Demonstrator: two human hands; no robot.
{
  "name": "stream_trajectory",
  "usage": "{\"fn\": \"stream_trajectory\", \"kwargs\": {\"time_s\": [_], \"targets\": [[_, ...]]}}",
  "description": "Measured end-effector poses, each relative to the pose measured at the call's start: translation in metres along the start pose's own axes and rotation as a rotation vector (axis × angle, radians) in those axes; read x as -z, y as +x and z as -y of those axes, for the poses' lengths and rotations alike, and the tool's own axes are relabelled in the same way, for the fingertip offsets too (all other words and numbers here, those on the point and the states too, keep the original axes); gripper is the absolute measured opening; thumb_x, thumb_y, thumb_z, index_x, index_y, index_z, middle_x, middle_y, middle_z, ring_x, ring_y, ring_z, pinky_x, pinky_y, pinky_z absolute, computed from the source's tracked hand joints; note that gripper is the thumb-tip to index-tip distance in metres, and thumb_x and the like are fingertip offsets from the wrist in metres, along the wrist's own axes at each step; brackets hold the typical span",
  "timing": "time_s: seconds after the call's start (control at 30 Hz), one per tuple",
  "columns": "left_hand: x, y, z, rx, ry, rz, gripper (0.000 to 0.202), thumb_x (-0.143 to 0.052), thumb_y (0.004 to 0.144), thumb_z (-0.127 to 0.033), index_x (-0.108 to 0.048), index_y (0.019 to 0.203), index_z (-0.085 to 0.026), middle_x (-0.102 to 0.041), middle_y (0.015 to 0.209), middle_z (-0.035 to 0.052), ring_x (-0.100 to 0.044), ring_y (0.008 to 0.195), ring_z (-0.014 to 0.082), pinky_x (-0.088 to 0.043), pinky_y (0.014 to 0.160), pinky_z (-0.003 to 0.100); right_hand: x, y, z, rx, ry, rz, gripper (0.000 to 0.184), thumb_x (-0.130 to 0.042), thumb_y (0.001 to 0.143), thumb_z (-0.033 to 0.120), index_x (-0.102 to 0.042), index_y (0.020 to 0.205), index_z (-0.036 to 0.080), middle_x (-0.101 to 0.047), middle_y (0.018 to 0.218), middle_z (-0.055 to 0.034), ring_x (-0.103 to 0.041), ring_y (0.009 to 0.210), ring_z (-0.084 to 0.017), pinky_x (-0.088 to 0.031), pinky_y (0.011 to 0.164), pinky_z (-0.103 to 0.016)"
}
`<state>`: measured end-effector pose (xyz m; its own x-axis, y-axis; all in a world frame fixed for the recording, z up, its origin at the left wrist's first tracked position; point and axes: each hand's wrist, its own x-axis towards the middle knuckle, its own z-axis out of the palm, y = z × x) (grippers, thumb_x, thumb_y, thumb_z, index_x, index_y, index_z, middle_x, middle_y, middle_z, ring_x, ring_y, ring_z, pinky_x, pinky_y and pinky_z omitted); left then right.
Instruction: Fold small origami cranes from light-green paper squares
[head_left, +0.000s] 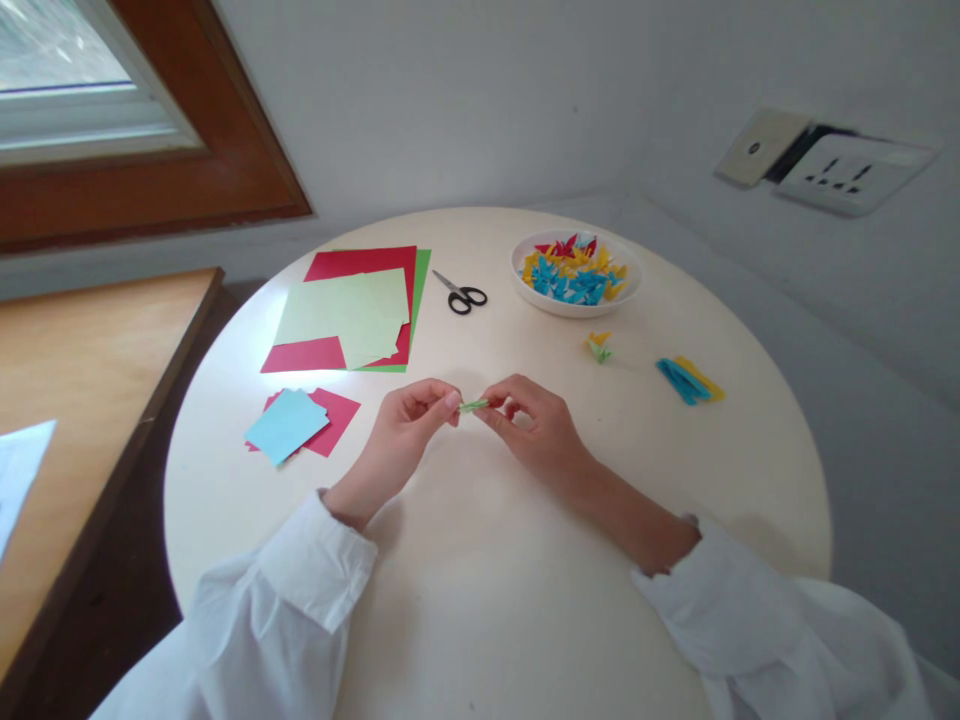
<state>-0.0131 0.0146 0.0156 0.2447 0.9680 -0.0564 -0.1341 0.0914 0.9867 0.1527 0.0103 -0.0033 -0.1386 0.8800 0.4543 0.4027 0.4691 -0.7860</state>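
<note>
A small folded piece of light green paper point(473, 406) is held just above the middle of the round white table point(480, 620). My left hand point(412, 420) pinches its left end between thumb and fingers. The right end is pinched by my right hand point(536, 425). Fingertips cover both ends, so only the narrow middle shows. Beyond my right hand lie a small green and a yellow folded paper figure point(599, 347), close together. Black-handled scissors point(461, 295) rest farther back, blades pointing to the back left.
A white dish point(576, 308) holds many red, yellow and blue folded paper figures. Blue and yellow folded strips point(686, 382) lie at the right. Large paper sheets point(345, 305) are stacked back left, with small blue and red squares point(289, 425) nearer. A wooden table point(112, 400) stands left; walls border the back and right.
</note>
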Motion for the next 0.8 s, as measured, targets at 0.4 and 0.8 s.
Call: {"fn": "stream_trajectory", "kwargs": {"time_s": [0.4, 0.8], "targets": [[-0.0039, -0.0016, -0.0013, 0.015, 0.141, -0.013, 0.027, -0.067, 0.072, -0.041, -0.062, 0.066, -0.016, -0.053, 0.062, -0.0009, -0.045, 0.059, 0.0107, -0.035, 0.056, 0.023, 0.0008, -0.0020, 0.0036, -0.025, 0.067, 0.151, 0.019, -0.045, 0.088, 0.029, -0.060, 0.086, 0.018, -0.066, 0.085, -0.0056, -0.060, 0.077, -0.015, -0.047, 0.067, -0.028], [-0.0042, -0.0016, -0.0003, 0.021, 0.131, 0.004, 0.025, -0.065, 0.073, -0.039, -0.061, 0.066, -0.016, -0.052, 0.060, -0.0019, -0.044, 0.057, 0.0097, -0.033, 0.053, 0.023, -0.0015, -0.0009, 0.0034, -0.088, 0.080, 0.147, 0.011, -0.052, 0.081, 0.021, -0.062, 0.082, 0.018, -0.067, 0.081, -0.0039, -0.059, 0.072, -0.014, -0.046, 0.064, -0.027]]}}
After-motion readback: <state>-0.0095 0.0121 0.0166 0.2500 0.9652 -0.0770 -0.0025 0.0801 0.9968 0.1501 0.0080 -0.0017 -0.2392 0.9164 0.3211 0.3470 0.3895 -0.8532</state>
